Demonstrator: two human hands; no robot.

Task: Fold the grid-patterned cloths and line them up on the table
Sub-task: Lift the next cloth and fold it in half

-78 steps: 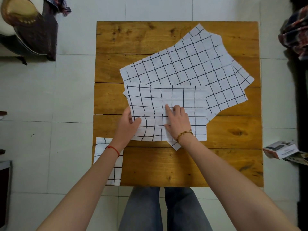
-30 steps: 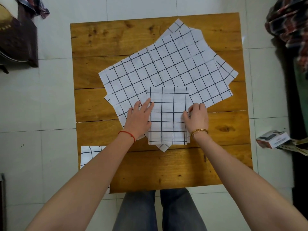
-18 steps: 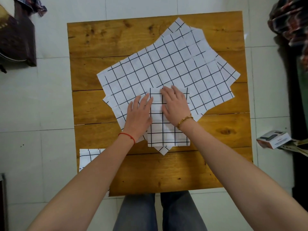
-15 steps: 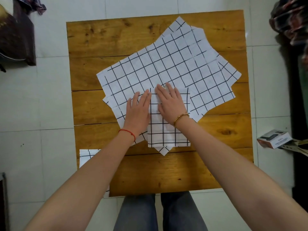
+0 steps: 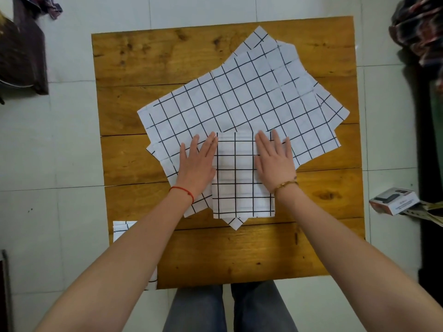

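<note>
Both bare forearms reach from the near edge of the view toward the middle, and they come closer together toward the hands. The left hand (image 5: 197, 164) is flat with the palm down, fingers straight and slightly spread, pointing to the far side and a little to the right. A thin red string is around the left wrist. The right hand (image 5: 275, 159) is also flat and palm down, its fingers straight and close together, pointing far. A gold bracelet is on the right wrist. The two hands are side by side with a gap between them. Neither hand makes a grip; both only press down.
</note>
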